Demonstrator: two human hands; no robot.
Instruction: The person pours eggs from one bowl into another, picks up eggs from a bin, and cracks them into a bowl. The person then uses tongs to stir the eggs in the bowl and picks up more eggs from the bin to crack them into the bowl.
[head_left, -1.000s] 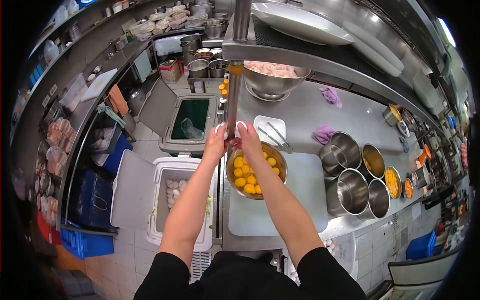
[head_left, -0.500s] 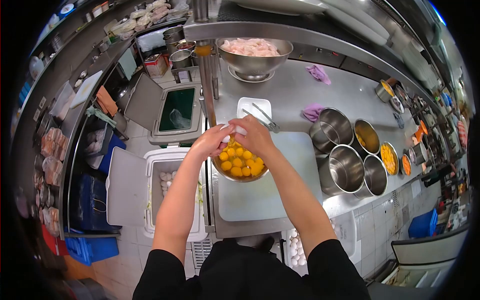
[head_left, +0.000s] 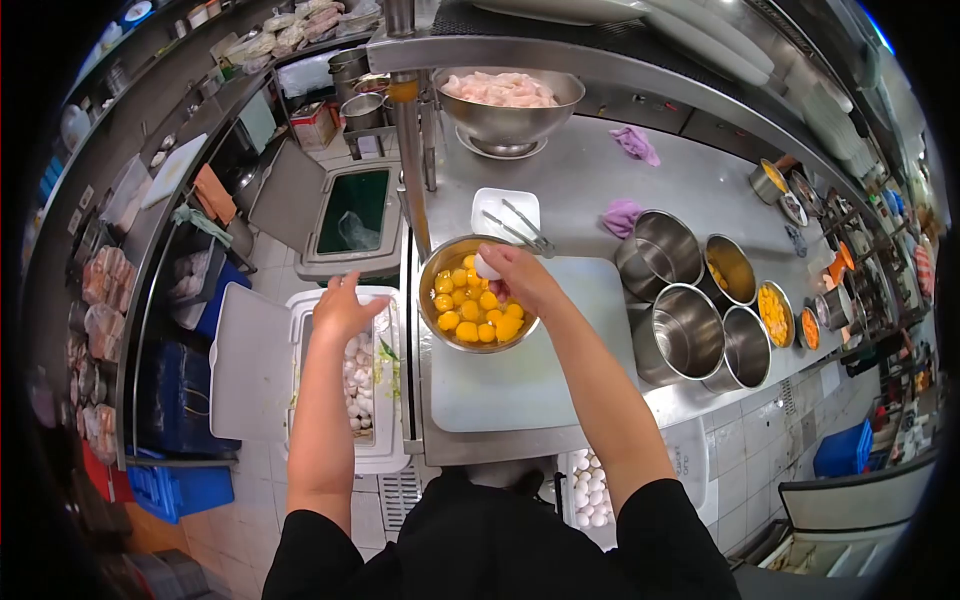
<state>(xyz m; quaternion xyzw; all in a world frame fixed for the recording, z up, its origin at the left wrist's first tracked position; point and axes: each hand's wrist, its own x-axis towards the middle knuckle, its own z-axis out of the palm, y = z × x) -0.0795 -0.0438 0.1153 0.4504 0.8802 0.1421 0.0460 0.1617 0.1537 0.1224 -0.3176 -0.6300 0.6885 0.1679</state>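
Note:
My right hand [head_left: 517,277] is over the steel mixing bowl [head_left: 431,273], its fingers closed round a white egg [head_left: 486,268]. Many raw egg yolks [head_left: 468,331] lie in clear egg white inside the bowl, which overlaps the upper left of the white cutting board [head_left: 540,390]. Off to the left, my left hand [head_left: 345,310] hovers with spread fingers and nothing in it. Below that hand is an open pale bin [head_left: 383,458] containing white eggshells [head_left: 357,385] and green scraps.
Right of the board stand several steel pots [head_left: 682,335]. A white dish [head_left: 490,205] with tongs [head_left: 520,225] is behind the bowl. Whole eggs [head_left: 592,492] fill a container below the counter edge. A metal post [head_left: 410,150] rises close behind the bowl, under an overhead shelf.
My hands were together over the bowl with shell in the left one. The left hand has moved left over the bin and opened; my right hand stays above the bowl.

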